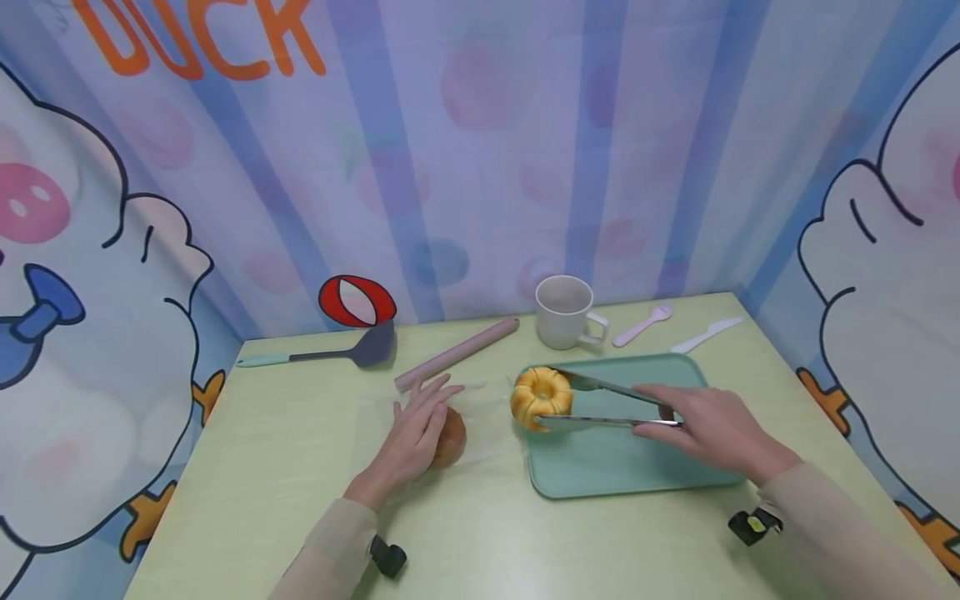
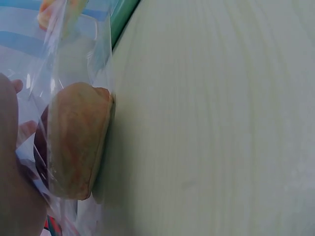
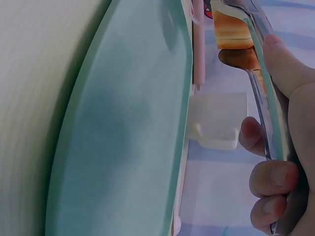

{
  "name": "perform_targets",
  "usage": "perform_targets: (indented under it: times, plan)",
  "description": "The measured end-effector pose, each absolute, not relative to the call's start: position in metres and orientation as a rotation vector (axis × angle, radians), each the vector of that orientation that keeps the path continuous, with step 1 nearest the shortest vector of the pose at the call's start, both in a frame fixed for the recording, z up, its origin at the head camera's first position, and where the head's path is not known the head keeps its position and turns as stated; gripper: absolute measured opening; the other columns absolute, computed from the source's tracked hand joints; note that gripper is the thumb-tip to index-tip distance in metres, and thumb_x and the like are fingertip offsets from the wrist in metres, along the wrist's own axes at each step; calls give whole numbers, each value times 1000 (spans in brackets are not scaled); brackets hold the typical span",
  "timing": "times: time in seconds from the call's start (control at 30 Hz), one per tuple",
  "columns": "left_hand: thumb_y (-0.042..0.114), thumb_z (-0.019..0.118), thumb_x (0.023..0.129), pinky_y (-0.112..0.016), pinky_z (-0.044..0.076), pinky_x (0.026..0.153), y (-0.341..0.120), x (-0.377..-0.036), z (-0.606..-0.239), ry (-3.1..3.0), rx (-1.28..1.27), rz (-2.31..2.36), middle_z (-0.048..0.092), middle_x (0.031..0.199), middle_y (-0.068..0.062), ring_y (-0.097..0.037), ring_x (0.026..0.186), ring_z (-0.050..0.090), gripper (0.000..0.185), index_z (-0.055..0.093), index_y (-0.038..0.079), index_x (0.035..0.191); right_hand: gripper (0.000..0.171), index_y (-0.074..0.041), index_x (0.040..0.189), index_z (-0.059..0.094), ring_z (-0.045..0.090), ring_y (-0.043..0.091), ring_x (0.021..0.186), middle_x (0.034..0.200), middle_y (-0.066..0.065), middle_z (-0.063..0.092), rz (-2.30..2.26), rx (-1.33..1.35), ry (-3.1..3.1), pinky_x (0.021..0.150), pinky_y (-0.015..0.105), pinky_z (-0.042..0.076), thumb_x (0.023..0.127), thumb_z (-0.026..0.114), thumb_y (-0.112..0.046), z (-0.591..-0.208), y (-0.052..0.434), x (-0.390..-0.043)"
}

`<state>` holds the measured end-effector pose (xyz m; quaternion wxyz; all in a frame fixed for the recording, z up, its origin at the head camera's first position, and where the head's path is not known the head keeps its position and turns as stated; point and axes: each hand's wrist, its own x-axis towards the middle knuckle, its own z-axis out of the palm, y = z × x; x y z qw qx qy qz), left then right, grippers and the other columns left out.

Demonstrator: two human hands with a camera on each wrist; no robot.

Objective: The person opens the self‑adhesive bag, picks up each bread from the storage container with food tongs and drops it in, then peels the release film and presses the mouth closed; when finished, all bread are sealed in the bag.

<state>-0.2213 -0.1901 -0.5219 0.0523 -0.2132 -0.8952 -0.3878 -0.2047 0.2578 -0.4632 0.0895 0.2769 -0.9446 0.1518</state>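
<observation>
Pale green tabletop (image 1: 285, 467), walled in by cartoon-printed curtains, carries everything, and the green tray (image 1: 622, 467) serves as the landmark. At the tray's left end a ring-shaped yellow cake (image 1: 540, 397) is clamped between the two arms of metal tongs (image 1: 607, 406), half over the tray's rim; the right hand (image 1: 701, 425) curls its fingers and thumb round the tongs' handles, squeezing them, which is probably what keeps the cake from slipping. Left of the tray, the left hand (image 1: 416, 433) lies with fingers straight and slightly spread on a clear plastic bag (image 2: 74, 64) holding a brown bun (image 1: 450, 437), seemingly pinning the bag flat to the table. Between bun and tray lies a short strip of bare table, the only gap the cake has to cross. Behind the tray stand a white mug (image 1: 564, 312), a pink spoon (image 1: 641, 325) and a white knife (image 1: 705, 334); behind and left of it lie a pink rolling pin (image 1: 457, 354) and a grey spatula (image 1: 330, 354), well clear. Toward the person, table in front of the tray stays open to the near edge.
</observation>
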Motion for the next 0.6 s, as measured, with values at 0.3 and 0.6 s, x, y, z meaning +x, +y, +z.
perform_targets:
  times: [0.3,0.6]
  plan:
    - [22,38,115,-89,-3,109,-187,-221,-521,-2741,-635,-1133,39,168,-9,-52,159,10,42,56,22,152,51,-20,131,72,34,-5,56,75,-22,47,403,985,-2729,52,21,32,93,76,-54,-463,238,-213]
    - [24,37,115,-89,-2,108,-182,-222,-518,-2765,-653,-1072,38,168,-9,-51,159,11,42,56,25,153,51,-20,132,71,37,-6,58,73,-23,47,419,1080,-2757,52,20,33,97,70,-56,-461,222,-219]
